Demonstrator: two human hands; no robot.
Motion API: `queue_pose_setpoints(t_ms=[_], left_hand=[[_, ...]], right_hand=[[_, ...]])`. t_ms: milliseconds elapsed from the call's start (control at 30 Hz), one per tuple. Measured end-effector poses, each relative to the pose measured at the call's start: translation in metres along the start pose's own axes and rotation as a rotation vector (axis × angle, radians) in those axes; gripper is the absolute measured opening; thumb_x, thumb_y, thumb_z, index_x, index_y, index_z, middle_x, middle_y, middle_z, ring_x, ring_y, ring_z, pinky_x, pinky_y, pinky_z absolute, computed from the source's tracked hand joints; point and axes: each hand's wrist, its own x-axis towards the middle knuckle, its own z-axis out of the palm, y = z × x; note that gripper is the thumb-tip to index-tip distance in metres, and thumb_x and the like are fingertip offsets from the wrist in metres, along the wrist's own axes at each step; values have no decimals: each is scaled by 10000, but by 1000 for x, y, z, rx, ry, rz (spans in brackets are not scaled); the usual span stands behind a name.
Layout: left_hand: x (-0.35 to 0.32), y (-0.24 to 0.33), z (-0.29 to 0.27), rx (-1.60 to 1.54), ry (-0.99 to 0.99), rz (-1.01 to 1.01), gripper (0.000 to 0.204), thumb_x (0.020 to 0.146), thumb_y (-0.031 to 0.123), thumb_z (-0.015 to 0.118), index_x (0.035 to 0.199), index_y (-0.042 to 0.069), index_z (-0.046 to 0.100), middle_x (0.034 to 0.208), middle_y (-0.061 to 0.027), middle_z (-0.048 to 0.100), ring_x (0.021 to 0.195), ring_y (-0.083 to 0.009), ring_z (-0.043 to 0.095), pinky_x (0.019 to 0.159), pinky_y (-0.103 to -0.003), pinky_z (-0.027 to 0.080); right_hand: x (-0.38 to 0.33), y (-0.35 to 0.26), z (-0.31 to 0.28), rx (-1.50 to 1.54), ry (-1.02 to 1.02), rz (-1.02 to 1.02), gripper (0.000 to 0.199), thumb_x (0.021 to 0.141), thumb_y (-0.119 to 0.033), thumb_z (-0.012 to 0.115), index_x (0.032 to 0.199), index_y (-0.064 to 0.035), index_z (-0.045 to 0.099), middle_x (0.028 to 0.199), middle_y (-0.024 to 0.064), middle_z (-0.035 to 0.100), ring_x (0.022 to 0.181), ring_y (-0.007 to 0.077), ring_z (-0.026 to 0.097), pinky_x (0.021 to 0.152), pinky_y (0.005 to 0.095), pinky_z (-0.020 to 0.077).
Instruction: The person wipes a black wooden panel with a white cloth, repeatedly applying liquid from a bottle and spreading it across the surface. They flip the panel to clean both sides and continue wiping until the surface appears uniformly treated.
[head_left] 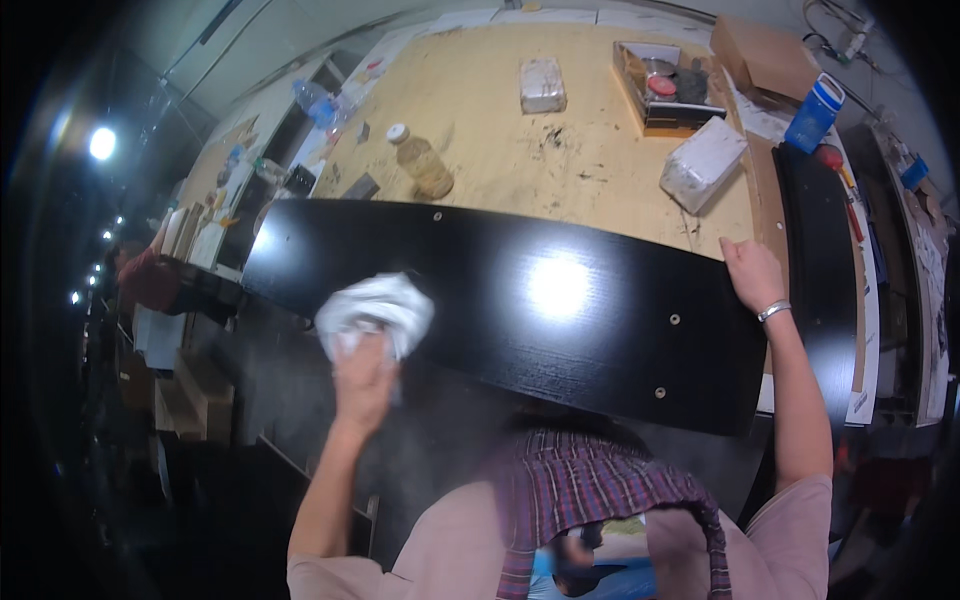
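A long glossy black panel (480, 270) lies across the near side of the table, with small metal-rimmed holes in it. My left hand (365, 375) is closed on a bunched white cloth (385, 300), which lies over the panel's near edge toward its left part. Hand and cloth are slightly blurred. At the panel's far right corner my right hand (753, 272) grips the edge, its fingers curled over it. Beyond the panel stands a bottle (420, 163) with a white cap and yellowish liquid.
A pale, stained tabletop (480, 110) stretches behind the panel. Two wrapped white blocks (541, 85) and an open box of tins (668, 90) sit on it. At right are a blue bottle (815, 113) and another black panel (815, 230). A person (150, 275) is far left.
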Motion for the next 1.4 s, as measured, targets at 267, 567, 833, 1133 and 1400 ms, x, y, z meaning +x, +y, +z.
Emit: queue_pose_setpoints(t_ms=[267, 567, 833, 1133, 1400], left_hand=[[15, 105, 20, -126, 82, 149, 442, 872, 136, 643, 1313, 143, 669, 1410, -12, 630, 1410, -284, 490, 1183, -665, 112], [20, 137, 20, -232, 123, 274, 343, 862, 71, 600, 1187, 119, 701, 1223, -56, 716, 1262, -248, 623, 1091, -614, 352], [49, 95, -24, -277, 158, -354, 377, 781, 286, 847, 979, 28, 657, 859, -117, 704, 759, -299, 702, 694, -386, 548], [64, 110, -33, -288, -175, -529, 387, 751, 217, 840, 1033, 39, 644, 978, -129, 714, 943, -323, 698, 845, -410, 528], [67, 110, -32, -365, -230, -581, 423, 725, 185, 845, 1051, 24, 630, 970, -150, 714, 925, -325, 694, 836, -403, 522]], right_hand=[[9, 8, 9, -11, 14, -37, 601, 1022, -419, 454, 711, 63, 632, 741, 293, 629, 761, 475, 638, 726, 542, 488], [12, 10, 13, 17, 19, -49, 618, 1016, -435, 453, 701, 68, 625, 717, 300, 619, 733, 482, 633, 700, 549, 480], [9, 7, 9, 6, -6, -25, 624, 1020, -442, 450, 690, 56, 629, 713, 292, 621, 726, 478, 633, 683, 543, 481], [7, 5, 7, 18, -14, -38, 619, 1025, -441, 450, 690, 47, 628, 717, 297, 610, 731, 482, 626, 697, 544, 483], [7, 3, 4, 45, -50, -37, 602, 1025, -434, 464, 700, 42, 640, 719, 297, 618, 738, 479, 633, 701, 538, 488]])
